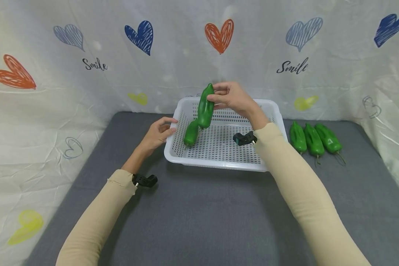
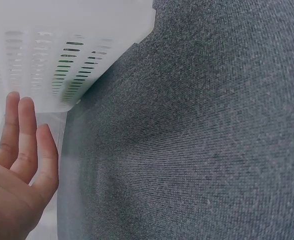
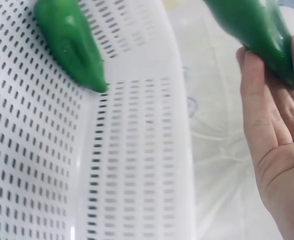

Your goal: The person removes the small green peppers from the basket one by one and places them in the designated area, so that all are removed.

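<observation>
My right hand (image 1: 233, 96) pinches a green pepper (image 1: 205, 111) near its pointed end, with thumb and fingers on either side. The pepper hangs over the left part of a white perforated plastic basket (image 1: 226, 165), stem end downward. Inside the basket, against its left side, lies another green pepper (image 1: 191, 133); the right wrist view shows its tip near the basket wall. My left hand (image 1: 155, 136) is at the basket's left rim, fingertips right at the edge. From the left wrist, its fingers (image 2: 27, 145) appear extended beside the slotted wall.
Three green peppers (image 1: 313, 140) lie side by side on the grey cloth-covered table (image 1: 212, 214), right of the basket. Behind the table hangs a pale curtain (image 1: 182, 48) printed with hearts. A black wrist camera (image 1: 145, 180) sits on the left wrist, another (image 1: 244, 139) on the right.
</observation>
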{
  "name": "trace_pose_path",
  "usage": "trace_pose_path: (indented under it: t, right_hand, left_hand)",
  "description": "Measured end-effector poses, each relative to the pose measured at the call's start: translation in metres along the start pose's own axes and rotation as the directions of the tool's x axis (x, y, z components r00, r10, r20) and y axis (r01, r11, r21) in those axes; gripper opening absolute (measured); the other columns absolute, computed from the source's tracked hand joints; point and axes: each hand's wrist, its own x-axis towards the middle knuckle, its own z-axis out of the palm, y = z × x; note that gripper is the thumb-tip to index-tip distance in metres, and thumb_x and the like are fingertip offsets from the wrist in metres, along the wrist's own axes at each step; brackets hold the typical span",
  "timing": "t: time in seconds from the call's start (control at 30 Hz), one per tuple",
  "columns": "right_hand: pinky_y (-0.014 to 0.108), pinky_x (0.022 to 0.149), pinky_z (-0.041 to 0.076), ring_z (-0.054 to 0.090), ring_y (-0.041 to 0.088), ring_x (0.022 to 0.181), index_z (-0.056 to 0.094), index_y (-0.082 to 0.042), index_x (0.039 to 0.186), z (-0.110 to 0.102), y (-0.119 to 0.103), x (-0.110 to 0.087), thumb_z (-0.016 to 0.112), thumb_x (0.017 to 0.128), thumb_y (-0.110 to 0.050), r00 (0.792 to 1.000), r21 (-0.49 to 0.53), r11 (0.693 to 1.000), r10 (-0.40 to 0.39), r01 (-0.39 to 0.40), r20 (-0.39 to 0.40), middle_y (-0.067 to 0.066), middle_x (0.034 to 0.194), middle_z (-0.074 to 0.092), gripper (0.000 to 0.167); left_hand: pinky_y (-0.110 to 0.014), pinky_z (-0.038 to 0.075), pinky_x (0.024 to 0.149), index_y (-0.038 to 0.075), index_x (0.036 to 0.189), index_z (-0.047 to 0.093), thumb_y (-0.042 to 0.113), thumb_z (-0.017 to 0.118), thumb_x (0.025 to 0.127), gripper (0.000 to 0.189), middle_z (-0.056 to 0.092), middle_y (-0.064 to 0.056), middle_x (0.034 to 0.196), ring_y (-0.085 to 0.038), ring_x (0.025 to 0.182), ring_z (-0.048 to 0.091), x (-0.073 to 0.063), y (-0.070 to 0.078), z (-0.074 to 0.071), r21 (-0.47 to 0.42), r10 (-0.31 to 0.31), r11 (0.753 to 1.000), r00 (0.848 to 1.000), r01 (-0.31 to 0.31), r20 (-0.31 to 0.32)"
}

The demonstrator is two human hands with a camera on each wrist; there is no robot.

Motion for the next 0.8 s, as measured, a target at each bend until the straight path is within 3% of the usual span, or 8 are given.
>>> trace_pose_path:
  t: [0.27,0.8]
  right_hand:
    - [0.047,0.086,0.054,0.072,0.031,0.092,0.061,0.010,0.130,-0.013,-0.017,-0.016,0.071,0.093,0.005,1.000,-0.007,1.000,-0.011,0.010,-0.010,0.022,0.108,0.071,0.039]
    - [0.046,0.081,0.056,0.071,0.030,0.097,0.066,0.003,0.125,-0.043,-0.026,-0.052,0.079,0.087,0.003,0.990,0.042,0.998,-0.049,0.055,-0.132,0.019,0.109,0.071,0.040]
  left_hand:
    - [-0.035,0.056,0.074,0.000,0.137,0.054,0.007,0.064,0.102,0.037,0.058,-0.028,0.129,-0.036,0.106,0.062,0.000,0.000,0.000,0.010,0.006,1.000,1.000,-0.006,-0.005]
    - [-0.033,0.056,0.074,0.001,0.138,0.054,0.012,0.064,0.103,0.039,0.060,-0.026,0.127,-0.028,0.102,0.064,0.000,-0.002,0.001,0.014,-0.004,1.000,1.000,0.004,-0.011]
